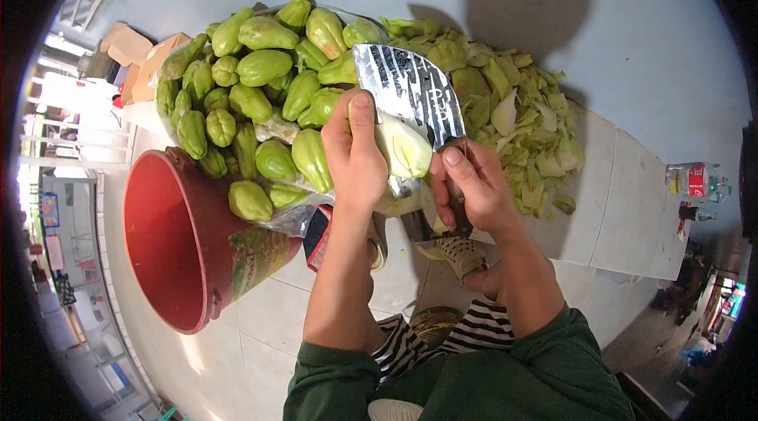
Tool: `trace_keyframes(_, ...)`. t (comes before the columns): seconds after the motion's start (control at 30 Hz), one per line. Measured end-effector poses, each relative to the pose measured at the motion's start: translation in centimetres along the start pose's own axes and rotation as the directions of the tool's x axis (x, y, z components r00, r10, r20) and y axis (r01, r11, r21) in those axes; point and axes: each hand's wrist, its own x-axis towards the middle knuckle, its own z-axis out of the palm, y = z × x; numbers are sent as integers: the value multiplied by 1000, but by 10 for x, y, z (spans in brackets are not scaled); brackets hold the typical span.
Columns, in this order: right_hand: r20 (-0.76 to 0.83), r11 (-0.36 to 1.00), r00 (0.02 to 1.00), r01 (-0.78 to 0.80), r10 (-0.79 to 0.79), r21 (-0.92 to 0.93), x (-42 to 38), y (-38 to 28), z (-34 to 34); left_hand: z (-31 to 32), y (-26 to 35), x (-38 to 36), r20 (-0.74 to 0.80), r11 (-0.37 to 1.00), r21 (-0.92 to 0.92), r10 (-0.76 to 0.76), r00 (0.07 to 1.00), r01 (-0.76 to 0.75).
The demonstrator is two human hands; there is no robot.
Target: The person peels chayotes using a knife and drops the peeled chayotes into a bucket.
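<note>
In my left hand (353, 149) is a cut chayote (404, 146), its pale flesh and a seed hollow facing up. My right hand (478, 184) grips the handle of a cleaver (407, 89), whose broad blade is streaked dark and rises behind the chayote. The blade lies against the far side of the chayote in this view. Beyond my left hand a heap of whole green chayotes (264, 67) rests on clear plastic. Past my right hand spreads a pile of pale green peelings and cut pieces (529, 129).
A large red bucket (162, 239) lies tipped at the left, its mouth facing left. Behind it stands an open cardboard box (154, 66). Plastic bottles (699, 182) stand at the far right. My sandaled feet (462, 255) are on the tiled floor (276, 326) below my hands.
</note>
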Motion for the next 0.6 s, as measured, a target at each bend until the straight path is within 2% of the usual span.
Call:
trace_keyframes(0.03,19,996,999,-42,40,82,1,1,-1,1,0,1,3,1000,1,0,1000,0)
trace_keyframes(0.07,39,983,996,-84,79,163,2,1,-3,2,0,2,-23,994,-95,-50,998,48)
trace_keyframes(0.1,35,983,996,-84,79,164,2,1,-4,3,1,3,-45,977,-192,-103,994,93)
trace_keyframes(0.13,58,934,992,-125,112,335,3,1,-5,4,2,4,-43,977,-192,-103,994,93)
trace_keyframes(0.17,89,854,986,-164,139,494,5,1,-7,3,3,5,14,887,-412,-223,975,209)
trace_keyframes(0.2,88,854,987,-163,138,495,8,2,-9,2,4,6,98,735,-601,-323,941,314)
trace_keyframes(0.23,34,797,991,-122,126,592,11,4,-12,-1,-3,10,178,672,-656,-304,936,344)
trace_keyframes(0.27,-21,730,993,-74,120,679,14,6,-16,-4,-2,10,180,672,-656,-303,936,344)
trace_keyframes(0.3,-82,707,996,27,44,707,16,7,-19,-7,-2,10,247,595,-711,-288,925,375)
trace_keyframes(0.33,-83,707,996,29,42,707,18,6,-19,-9,-1,10,311,513,-756,-265,913,407)
trace_keyframes(0.37,-310,808,942,280,-128,519,19,4,-18,-9,0,10,311,480,-772,-287,906,417)
trace_keyframes(0.4,-479,834,816,485,-324,263,21,2,-17,-11,1,10,311,480,-772,-287,906,417)
trace_keyframes(0.43,-596,825,709,550,-376,134,25,-1,-17,-12,2,10,341,420,-795,-289,894,439)
trace_keyframes(0.47,-596,825,709,549,-376,133,29,-2,-21,-13,3,10,371,358,-813,-290,882,460)
trace_keyframes(0.53,-608,911,699,399,-377,-106,36,-1,-37,-12,2,8,403,329,-816,-263,876,474)
trace_keyframes(0.57,-568,937,760,343,-315,-61,36,-3,-44,-11,2,8,431,305,-819,-234,871,487)
trace_keyframes(0.6,-571,936,756,346,-318,-63,36,-2,-45,-10,3,7,435,305,-817,-231,870,490)
